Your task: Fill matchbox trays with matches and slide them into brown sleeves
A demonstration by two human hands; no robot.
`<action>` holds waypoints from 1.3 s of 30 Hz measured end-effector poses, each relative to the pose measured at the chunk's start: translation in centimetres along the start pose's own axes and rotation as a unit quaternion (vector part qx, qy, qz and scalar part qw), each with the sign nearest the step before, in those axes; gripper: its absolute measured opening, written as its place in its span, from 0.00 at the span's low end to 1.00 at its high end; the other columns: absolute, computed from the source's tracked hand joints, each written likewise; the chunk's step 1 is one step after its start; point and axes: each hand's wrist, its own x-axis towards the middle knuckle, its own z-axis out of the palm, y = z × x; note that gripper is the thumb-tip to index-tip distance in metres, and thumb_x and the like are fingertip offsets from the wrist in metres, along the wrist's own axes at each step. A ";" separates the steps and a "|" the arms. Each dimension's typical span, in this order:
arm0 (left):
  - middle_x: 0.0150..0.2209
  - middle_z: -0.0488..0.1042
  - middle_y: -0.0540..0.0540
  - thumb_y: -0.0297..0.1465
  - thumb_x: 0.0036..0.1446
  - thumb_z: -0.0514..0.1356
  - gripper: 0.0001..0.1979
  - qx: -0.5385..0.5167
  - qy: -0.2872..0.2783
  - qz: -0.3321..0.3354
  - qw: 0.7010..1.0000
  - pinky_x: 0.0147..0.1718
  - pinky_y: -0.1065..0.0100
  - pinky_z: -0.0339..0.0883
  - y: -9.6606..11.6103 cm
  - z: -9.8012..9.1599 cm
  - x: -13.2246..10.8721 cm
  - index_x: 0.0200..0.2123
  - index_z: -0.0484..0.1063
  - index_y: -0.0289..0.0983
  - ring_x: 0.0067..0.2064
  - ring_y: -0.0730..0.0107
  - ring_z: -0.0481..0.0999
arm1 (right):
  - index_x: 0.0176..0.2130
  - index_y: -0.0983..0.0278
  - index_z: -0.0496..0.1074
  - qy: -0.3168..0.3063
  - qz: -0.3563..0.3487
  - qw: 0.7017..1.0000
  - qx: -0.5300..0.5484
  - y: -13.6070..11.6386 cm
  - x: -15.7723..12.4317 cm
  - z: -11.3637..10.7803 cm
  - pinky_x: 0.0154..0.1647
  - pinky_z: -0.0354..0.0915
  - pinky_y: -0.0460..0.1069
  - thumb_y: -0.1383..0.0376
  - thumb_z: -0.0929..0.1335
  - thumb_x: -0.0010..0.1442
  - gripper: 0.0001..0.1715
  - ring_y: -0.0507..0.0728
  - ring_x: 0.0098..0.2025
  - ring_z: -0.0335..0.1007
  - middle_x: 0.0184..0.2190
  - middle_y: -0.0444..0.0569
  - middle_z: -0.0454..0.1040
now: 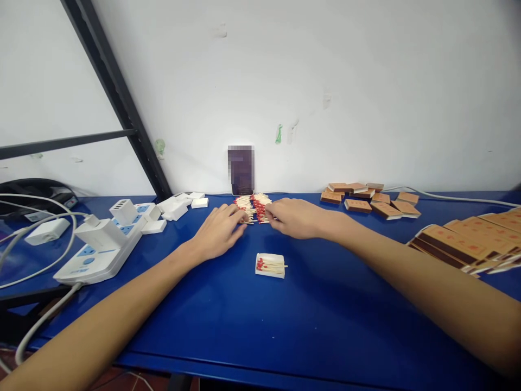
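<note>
A pile of red-tipped matches [253, 205] lies on the blue table [309, 315] near the wall. My left hand [217, 231] rests at the pile's left side, fingers curled onto the matches. My right hand [295, 217] reaches in from the right, fingertips pinched on matches at the pile's edge. Closer to me sits a small open white matchbox tray [271, 265] with several matches lying in it, apart from both hands.
A white power strip [101, 247] with chargers and cables fills the left side. Closed brown matchboxes [368, 198] lie at the back right, and flat box sleeves [468, 244] are stacked at the far right. A dark phone [241, 170] leans on the wall.
</note>
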 end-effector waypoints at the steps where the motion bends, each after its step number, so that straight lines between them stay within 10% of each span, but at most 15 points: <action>1: 0.41 0.69 0.43 0.33 0.66 0.50 0.09 0.021 -0.002 -0.009 1.000 0.41 0.59 0.60 -0.5 0.3 0.1 0.43 0.68 0.37 0.40 0.61 0.66 | 0.35 0.64 0.69 -0.019 -0.015 0.999 0.022 -0.3 -0.4 -0.8 0.26 0.55 0.48 0.66 0.61 0.63 0.09 0.55 0.30 0.68 0.32 0.51 0.75; 8: 0.41 0.68 0.43 0.33 0.66 0.51 0.09 0.041 -0.021 -0.018 0.999 0.40 0.60 0.60 -1.6 1.1 0.6 0.40 0.70 0.38 0.40 0.60 0.66 | 0.28 0.63 0.66 -0.197 -0.083 0.966 0.147 -2.3 -2.5 -4.3 0.24 0.53 0.48 0.63 0.62 0.61 0.11 0.51 0.24 0.59 0.24 0.43 0.69; 19: 0.39 0.69 0.42 0.31 0.66 0.49 0.09 -0.014 -0.020 -0.015 1.000 0.41 0.59 0.61 -1.3 0.7 0.9 0.37 0.67 0.36 0.40 0.60 0.66 | 0.36 0.65 0.71 -0.110 0.037 0.993 0.012 0.8 -1.3 -2.4 0.27 0.56 0.49 0.63 0.58 0.66 0.15 0.57 0.30 0.69 0.35 0.54 0.75; 30: 0.38 0.69 0.48 0.34 0.59 0.57 0.06 -0.198 -0.129 0.082 0.968 0.49 0.59 0.59 3.8 -2.5 -0.9 0.33 0.72 0.39 0.41 0.66 0.68 | 0.47 0.67 0.68 -0.022 0.054 0.998 -0.029 -0.3 0.6 2.0 0.32 0.59 0.51 0.67 0.57 0.67 0.15 0.63 0.39 0.73 0.42 0.60 0.75; 39: 0.37 0.70 0.46 0.31 0.62 0.51 0.07 -0.069 -0.037 0.029 0.997 0.41 0.62 0.60 0.1 -1.0 0.1 0.37 0.68 0.38 0.41 0.62 0.67 | 0.38 0.66 0.70 -0.071 0.001 0.997 -0.012 -0.2 -0.1 0.2 0.30 0.56 0.50 0.66 0.59 0.66 0.12 0.58 0.33 0.70 0.35 0.55 0.75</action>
